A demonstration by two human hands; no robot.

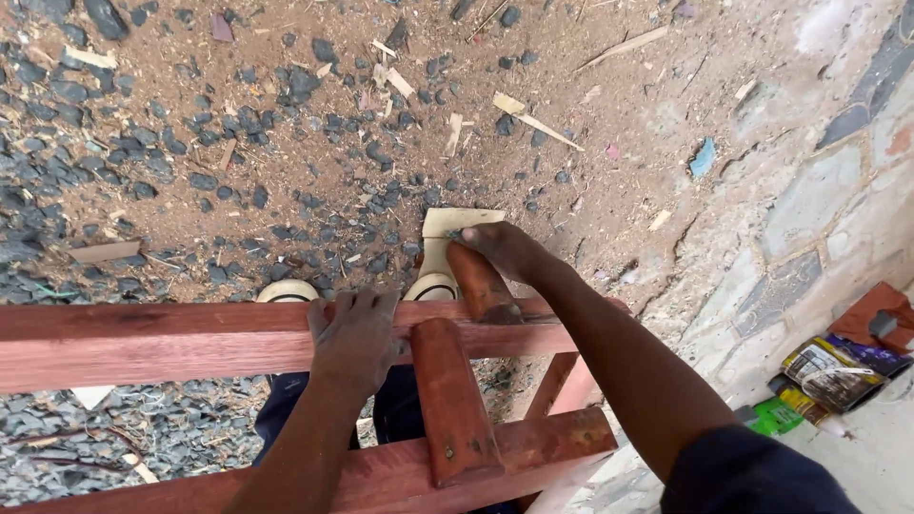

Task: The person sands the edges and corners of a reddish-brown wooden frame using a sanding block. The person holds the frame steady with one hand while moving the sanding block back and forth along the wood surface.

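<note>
A reddish-brown wooden frame (143,338) of rails and a short rounded crosspiece (453,400) stands below me. My left hand (354,333) lies flat on the upper rail, palm down, fingers apart, pressing on the wood. My right hand (500,246) reaches past the rail and pinches a piece of tan sandpaper (447,228) against the rounded end of a slanted reddish wooden piece (481,284). Two pale shoe tips (286,290) show just beyond the rail.
The ground is reddish dirt strewn with dark gravel (114,162) and wood chips (533,119). A rough stone and mortar wall (819,190) runs along the right. Crumpled packets and a green wrapper (828,376) lie at its foot.
</note>
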